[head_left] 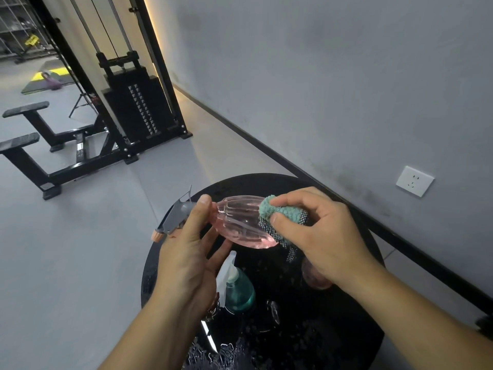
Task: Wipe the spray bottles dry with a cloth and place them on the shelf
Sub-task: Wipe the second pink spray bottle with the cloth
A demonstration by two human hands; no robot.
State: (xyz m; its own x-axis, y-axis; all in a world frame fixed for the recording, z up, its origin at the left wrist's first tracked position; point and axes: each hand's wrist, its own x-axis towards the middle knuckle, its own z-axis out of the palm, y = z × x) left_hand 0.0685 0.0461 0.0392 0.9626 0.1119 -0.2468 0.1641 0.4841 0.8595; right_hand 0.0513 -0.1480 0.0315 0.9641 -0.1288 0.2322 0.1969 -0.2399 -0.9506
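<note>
No text, brand, number or sign can be read anywhere in the view. The pink spray bottle [240,225] and the teal spray bottle [238,291] carry no legible label. A pale sticker on the black frame of the weight machine [79,146], at about nine o'clock, is too small and blurred to make out. The white wall socket [414,181] at three o'clock shows only its slots, no marking.
</note>
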